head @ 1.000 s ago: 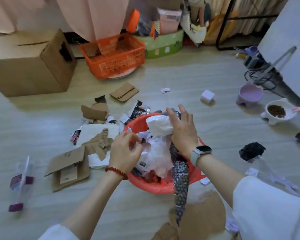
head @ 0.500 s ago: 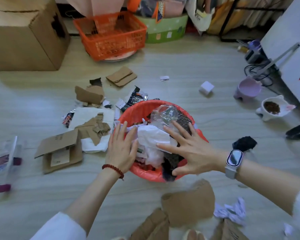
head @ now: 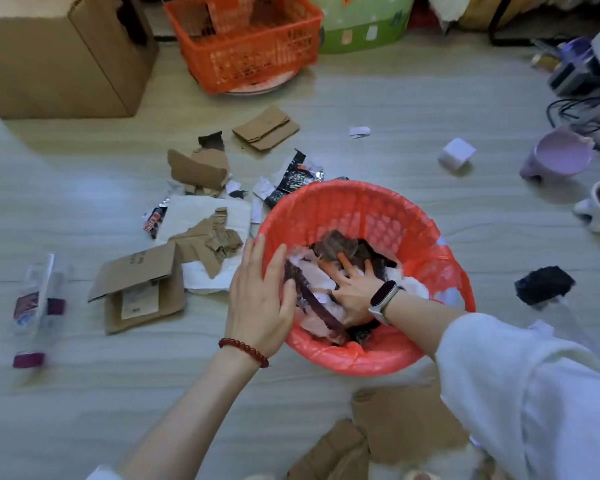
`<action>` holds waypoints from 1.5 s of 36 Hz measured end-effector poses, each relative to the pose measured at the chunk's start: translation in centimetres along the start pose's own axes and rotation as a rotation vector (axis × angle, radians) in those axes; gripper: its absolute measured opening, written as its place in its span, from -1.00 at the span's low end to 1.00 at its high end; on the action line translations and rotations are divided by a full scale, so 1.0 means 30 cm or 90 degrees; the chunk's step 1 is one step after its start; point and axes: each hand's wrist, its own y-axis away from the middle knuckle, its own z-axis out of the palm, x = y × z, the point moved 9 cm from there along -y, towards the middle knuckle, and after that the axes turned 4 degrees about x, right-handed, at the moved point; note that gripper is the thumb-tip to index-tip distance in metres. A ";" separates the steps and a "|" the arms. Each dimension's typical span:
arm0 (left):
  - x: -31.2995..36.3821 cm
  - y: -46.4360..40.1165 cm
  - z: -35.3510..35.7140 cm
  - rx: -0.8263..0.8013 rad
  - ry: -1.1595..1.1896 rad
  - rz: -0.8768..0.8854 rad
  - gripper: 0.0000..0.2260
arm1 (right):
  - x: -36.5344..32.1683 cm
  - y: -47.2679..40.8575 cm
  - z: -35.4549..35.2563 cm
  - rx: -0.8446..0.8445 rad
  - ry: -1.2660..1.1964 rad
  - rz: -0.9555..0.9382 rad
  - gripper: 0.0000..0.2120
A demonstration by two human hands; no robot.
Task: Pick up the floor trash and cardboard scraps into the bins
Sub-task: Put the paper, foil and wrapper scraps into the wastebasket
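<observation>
A round bin with a red liner point(head: 378, 209) stands on the floor in the middle. My right hand point(head: 352, 289) is deep inside it, fingers spread, pressing flat on white paper and dark wrappers point(head: 336, 245). My left hand point(head: 260, 296) rests with straight fingers on the bin's left rim, touching a dark plastic strip point(head: 312, 303) that pokes up. Cardboard scraps point(head: 136, 289) and white paper point(head: 201, 209) lie left of the bin. More cardboard point(head: 402, 420) lies near my knees.
A large cardboard box point(head: 59, 53) and an orange basket point(head: 246, 43) stand at the back, with a green tub point(head: 364, 26) beside them. A plastic bottle point(head: 35, 306) lies far left. Pet bowls point(head: 558, 154), cables, a white cube point(head: 456, 154) and a black lump point(head: 542, 284) sit to the right.
My right hand has pushed the pile of paper and wrappers down from above the rim into the bin. My left hand slid onto the bin's left rim. The camera moved closer.
</observation>
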 end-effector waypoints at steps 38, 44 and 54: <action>0.768 0.557 0.790 -0.520 -0.109 0.322 -0.67 | 0.360 1.296 0.734 0.284 -0.774 0.756 -0.70; 0.666 0.710 0.914 -0.600 -0.184 0.314 -0.59 | 0.053 1.408 1.126 -0.035 -0.713 0.809 -0.02; 0.641 0.726 0.915 -0.589 -0.143 0.253 -0.60 | -0.035 1.422 1.173 0.013 -0.712 0.899 -0.34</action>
